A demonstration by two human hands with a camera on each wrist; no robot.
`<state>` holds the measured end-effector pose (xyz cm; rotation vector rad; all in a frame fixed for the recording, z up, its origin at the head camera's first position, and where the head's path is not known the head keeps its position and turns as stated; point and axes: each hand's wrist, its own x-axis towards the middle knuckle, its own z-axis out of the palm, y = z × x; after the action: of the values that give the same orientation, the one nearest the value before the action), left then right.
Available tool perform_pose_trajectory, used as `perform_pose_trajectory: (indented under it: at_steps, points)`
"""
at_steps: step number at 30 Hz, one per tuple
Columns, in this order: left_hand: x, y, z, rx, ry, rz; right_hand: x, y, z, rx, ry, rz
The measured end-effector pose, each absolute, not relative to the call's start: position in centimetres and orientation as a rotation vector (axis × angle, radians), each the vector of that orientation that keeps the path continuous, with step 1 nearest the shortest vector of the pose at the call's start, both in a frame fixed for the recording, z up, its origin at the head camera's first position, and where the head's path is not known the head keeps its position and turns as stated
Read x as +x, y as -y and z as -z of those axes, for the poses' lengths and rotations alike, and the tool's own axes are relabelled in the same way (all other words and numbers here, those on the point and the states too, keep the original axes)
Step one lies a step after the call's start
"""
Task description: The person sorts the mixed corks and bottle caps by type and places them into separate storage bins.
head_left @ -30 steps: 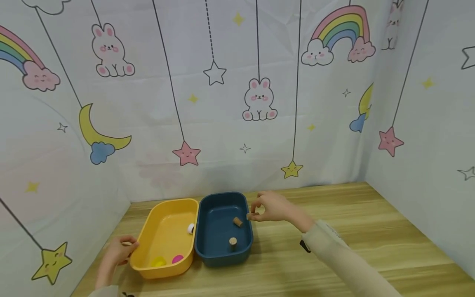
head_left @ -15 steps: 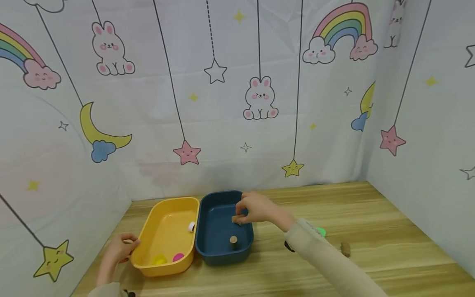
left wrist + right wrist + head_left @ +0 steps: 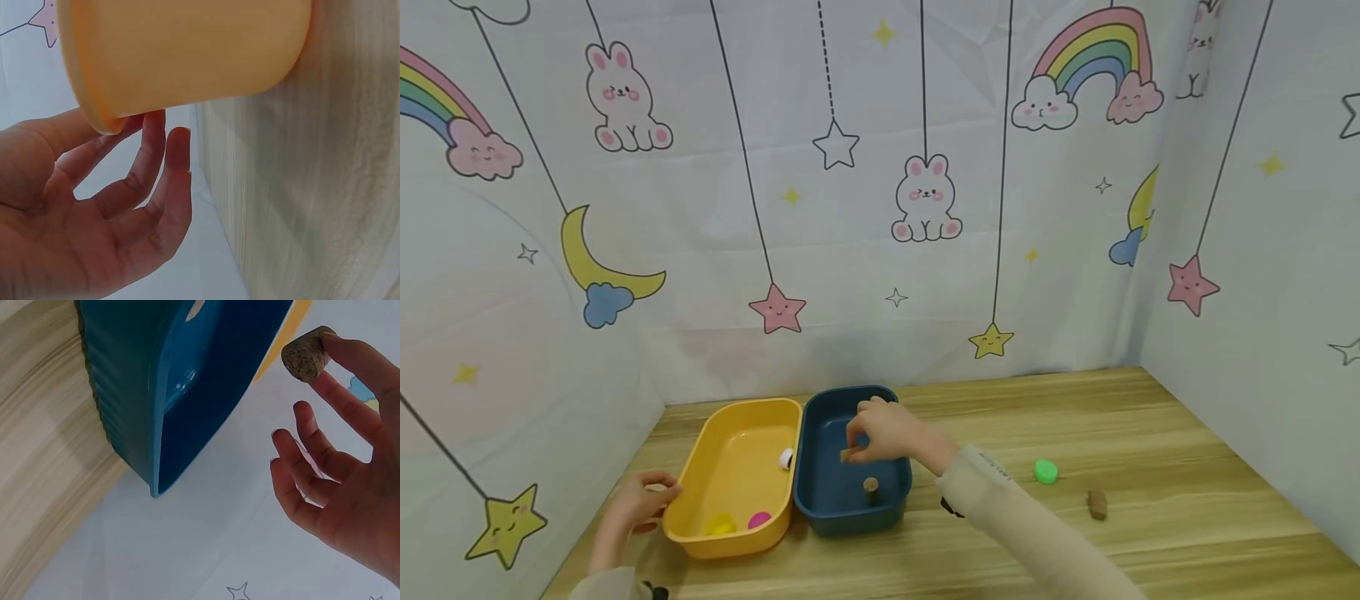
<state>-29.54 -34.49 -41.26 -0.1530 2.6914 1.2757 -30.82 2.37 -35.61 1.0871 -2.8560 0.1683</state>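
Between the thumb and index finger of my right hand [image 3: 886, 429] is a cork [image 3: 307, 354], held over the blue bin [image 3: 820, 504]. The other fingers are loosely bent. Another cork [image 3: 871, 486] stands upright inside that bin; part of its interior is hidden behind my hand. At the left, my left hand [image 3: 638, 504] grips the rim of the yellow bin [image 3: 696, 467], its fingers bent under the lip [image 3: 103, 125] in the left wrist view. In the yellow bin lie a white cap [image 3: 786, 459], a yellow cap [image 3: 721, 525] and a pink cap [image 3: 759, 521].
The two bins stand side by side on the wood-grain table [image 3: 1000, 533]. To their right lie a green cap [image 3: 1046, 472] and a loose cork [image 3: 1097, 504]. A printed white cloth [image 3: 850, 350] closes off the back and sides.
My right hand has carried the cork leftward, from the blue bin's right rim to above its middle. The green cap and loose cork have come out from behind the arm. My left hand stays put.
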Motion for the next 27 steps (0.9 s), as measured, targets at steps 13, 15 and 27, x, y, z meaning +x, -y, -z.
perform_pose_trajectory:
  at_steps: [13,15,27]
  points:
    - [-29.6,34.6,41.3,-0.173,-2.697,-1.247,-31.5,-0.9,37.1,1.032,2.903,-0.04]
    - [-29.6,34.6,41.3,-0.175,-2.693,-1.251,-31.5,-0.8,37.3,1.021,2.922,-0.032]
    - [-29.6,34.5,41.2,-0.196,-2.703,-1.247,-31.4,-0.2,37.7,1.011,2.944,0.01]
